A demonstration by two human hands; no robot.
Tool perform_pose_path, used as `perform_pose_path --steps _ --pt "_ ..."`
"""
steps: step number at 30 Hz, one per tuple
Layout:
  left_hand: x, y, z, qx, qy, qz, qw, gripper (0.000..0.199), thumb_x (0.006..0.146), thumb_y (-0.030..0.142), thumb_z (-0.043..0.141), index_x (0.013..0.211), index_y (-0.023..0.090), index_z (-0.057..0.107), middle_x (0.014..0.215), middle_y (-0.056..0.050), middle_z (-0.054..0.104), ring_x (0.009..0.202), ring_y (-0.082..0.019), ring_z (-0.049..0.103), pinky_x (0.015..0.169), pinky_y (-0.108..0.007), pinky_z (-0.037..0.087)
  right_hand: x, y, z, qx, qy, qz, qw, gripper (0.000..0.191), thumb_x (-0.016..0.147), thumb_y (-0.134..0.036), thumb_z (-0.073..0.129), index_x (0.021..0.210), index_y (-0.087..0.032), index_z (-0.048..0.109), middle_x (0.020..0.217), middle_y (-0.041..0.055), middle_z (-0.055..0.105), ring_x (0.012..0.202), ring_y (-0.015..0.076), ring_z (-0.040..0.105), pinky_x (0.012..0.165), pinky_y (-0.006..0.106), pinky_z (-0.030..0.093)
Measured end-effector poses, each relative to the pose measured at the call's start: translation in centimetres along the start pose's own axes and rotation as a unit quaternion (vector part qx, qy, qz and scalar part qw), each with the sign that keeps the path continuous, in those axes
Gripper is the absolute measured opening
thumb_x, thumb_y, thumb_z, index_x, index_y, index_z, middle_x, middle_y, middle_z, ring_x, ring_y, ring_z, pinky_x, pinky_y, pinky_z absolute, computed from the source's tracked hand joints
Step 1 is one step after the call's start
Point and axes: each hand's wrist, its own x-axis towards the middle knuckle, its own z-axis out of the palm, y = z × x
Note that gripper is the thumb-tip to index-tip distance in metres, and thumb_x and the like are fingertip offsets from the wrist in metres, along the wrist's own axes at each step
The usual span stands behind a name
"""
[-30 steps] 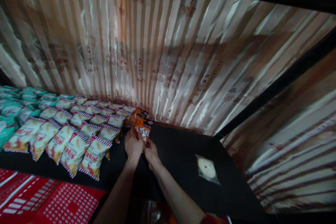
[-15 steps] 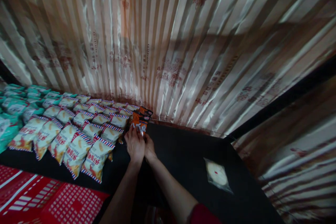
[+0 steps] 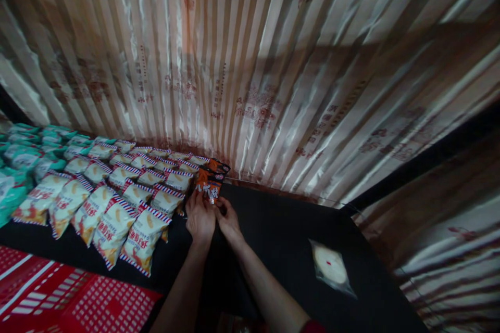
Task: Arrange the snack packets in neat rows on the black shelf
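Observation:
At the right end of the snack rows, an orange snack bag (image 3: 210,183) with white lettering leans upright beside the white bags. My left hand (image 3: 200,220) grips its lower left edge, with the fingers bent over the front. Against the lower right corner, my right hand (image 3: 229,222) is curled, thumb and fingertips at the bag's bottom edge. Behind it, more orange packaging (image 3: 219,166) shows near the curtain. Several white snack bags with striped edges (image 3: 142,238) stand just left of my left hand.
Green bags (image 3: 23,157) fill the far left of the black table (image 3: 273,223). A red plastic basket (image 3: 113,302) is at the lower left. On the right lies a clear packet with a pale round item (image 3: 330,265). A pleated patterned curtain (image 3: 258,104) hangs behind the table.
My right hand has shifted slightly right, opening a small gap between the two hands. The orange bag stays nearly in place, and the view has turned a little.

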Motion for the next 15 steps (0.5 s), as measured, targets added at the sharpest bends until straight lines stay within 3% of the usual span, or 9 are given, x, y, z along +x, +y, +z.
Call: perform_pose_path --steps 3,6,11,15 --pt "0.1 0.0 0.1 0.011 0.007 -0.001 1.000 0.037 0.084 0.016 0.041 0.116 0.018 0.061 0.133 -0.009 0.051 0.123 -0.026 0.043 0.101 -0.039 0.038 1.3 0.8 -0.9 0.079 0.033 0.035 0.996 0.037 0.078 -0.038 0.052 0.107 -0.015 0.056 0.087 0.0051 0.065 0.075 0.0148 0.063 0.059 0.024 0.051" --pt "0.1 0.2 0.1 0.030 0.009 -0.006 0.999 0.037 0.084 0.015 0.041 0.116 0.017 0.060 0.133 -0.009 0.051 0.124 -0.025 0.043 0.101 -0.037 0.038 2.9 0.7 -1.1 0.086 0.052 0.064 0.993 0.031 0.076 -0.032 0.056 0.101 -0.015 0.058 0.079 0.0027 0.064 0.066 0.0124 0.062 0.050 0.019 0.048" --pt "0.0 0.3 -0.1 0.048 -0.001 -0.010 0.999 0.037 0.085 0.015 0.041 0.117 0.015 0.059 0.134 -0.007 0.051 0.124 -0.024 0.044 0.102 -0.036 0.039 5.3 0.0 -0.3 -0.002 0.015 0.074 0.997 0.027 0.073 -0.021 0.055 0.099 -0.018 0.059 0.076 0.0004 0.067 0.058 0.0114 0.062 0.045 0.019 0.045" --pt "0.1 0.2 0.0 0.054 0.008 -0.001 0.999 0.036 0.084 0.015 0.042 0.116 0.015 0.059 0.132 -0.008 0.052 0.123 -0.023 0.045 0.101 -0.036 0.039 6.5 0.3 0.1 -0.054 0.009 0.069 0.996 0.018 0.071 -0.016 0.052 0.086 -0.017 0.063 0.070 0.0005 0.067 0.055 0.0126 0.061 0.050 0.022 0.048"
